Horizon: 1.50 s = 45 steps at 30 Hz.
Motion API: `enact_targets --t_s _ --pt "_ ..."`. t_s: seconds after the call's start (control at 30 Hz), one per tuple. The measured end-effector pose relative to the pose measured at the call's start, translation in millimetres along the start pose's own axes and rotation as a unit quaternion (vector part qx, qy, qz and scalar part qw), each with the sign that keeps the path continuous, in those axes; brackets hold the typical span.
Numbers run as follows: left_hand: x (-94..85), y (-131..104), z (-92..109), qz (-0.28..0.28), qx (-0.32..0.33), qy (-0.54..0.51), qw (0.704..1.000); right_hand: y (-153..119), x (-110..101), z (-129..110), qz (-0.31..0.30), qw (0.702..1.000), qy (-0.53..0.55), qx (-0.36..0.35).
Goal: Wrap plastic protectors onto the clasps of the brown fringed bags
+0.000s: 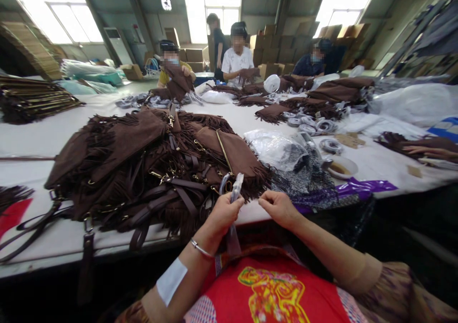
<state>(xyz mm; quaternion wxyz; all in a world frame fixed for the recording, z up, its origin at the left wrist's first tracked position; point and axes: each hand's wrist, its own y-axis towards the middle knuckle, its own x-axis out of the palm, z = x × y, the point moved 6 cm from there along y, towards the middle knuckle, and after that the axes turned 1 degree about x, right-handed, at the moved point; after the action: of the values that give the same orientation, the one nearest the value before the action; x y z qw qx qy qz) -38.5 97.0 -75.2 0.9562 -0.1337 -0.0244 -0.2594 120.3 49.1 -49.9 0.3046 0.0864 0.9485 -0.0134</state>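
- Desk (32, 137): fringed bags (118, 141) lie heaped at ten o'clock.
- Right hand (281, 209): curled; cannot tell if its grip is empty.
- Left hand (223, 213): grip holds clear-wrapped strip (237, 185) toward one o'clock; step seems handling it, next likely calls for both hands.

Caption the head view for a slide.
Left hand gripping a plastic-wrapped strip, right hand curled nearby, beside piled brown fringed bags on a table.

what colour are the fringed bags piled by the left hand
The bags are dark brown; the head view shows them best.
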Motion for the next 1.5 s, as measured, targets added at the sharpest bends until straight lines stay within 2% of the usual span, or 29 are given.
enact_targets --t_s 0.07,0.27,0.43,0.57,0.8,1.0,1.13,1.23,1.27,1.37,1.5 --pt "-0.5 0.2 -2.3 -0.009 -0.021 -0.033 0.999 0.9 -3.6 2.2 0.003 1.0 0.021 0.016" --pt "4.0 -1.8 -2.3 -0.006 -0.042 -0.078 0.996 -2.1 6.8 -4.8 -0.062 0.989 0.13 0.04" --pt "11.1 -7.3 1.8 -0.054 -0.067 -0.146 0.986 -3.5 10.5 -11.3 -0.063 0.99 0.123 0.031" --pt "11.4 -9.7 -4.4 -0.049 -0.087 -0.138 0.985 -4.4 18.8 -11.2 -0.063 0.99 0.117 0.037" --pt "4.9 10.5 -21.0 -0.062 -0.082 -0.108 0.989 6.1 26.4 -9.9 -0.04 0.996 0.076 0.015" --pt "-1.4 12.6 -28.9 -0.013 -0.042 -0.056 0.997 3.6 24.6 -6.5 -0.038 0.999 0.033 -0.011" --pt "-11.2 6.8 -32.2 0.029 -0.043 -0.016 0.999 2.7 11.2 7.7 -0.017 0.999 0.04 -0.006" --pt "-13.6 -7.5 -28.3 0.047 -0.053 -0.039 0.997 -3.0 0.3 14.8 -0.047 0.994 0.091 0.034" --pt "-12.4 -12.1 -26.4 0.045 -0.057 -0.05 0.996 -4.6 -1.3 12.9 -0.063 0.992 0.101 0.029" --pt "-6.7 -19.4 -22.8 0.035 -0.058 -0.079 0.995 -5.8 3.0 4.1 -0.105 0.988 0.114 0.009" --pt "-7.8 -19.5 -27.0 0.051 -0.041 -0.044 0.997 -1.6 16.5 -5.9 -0.111 0.984 0.138 0.023"
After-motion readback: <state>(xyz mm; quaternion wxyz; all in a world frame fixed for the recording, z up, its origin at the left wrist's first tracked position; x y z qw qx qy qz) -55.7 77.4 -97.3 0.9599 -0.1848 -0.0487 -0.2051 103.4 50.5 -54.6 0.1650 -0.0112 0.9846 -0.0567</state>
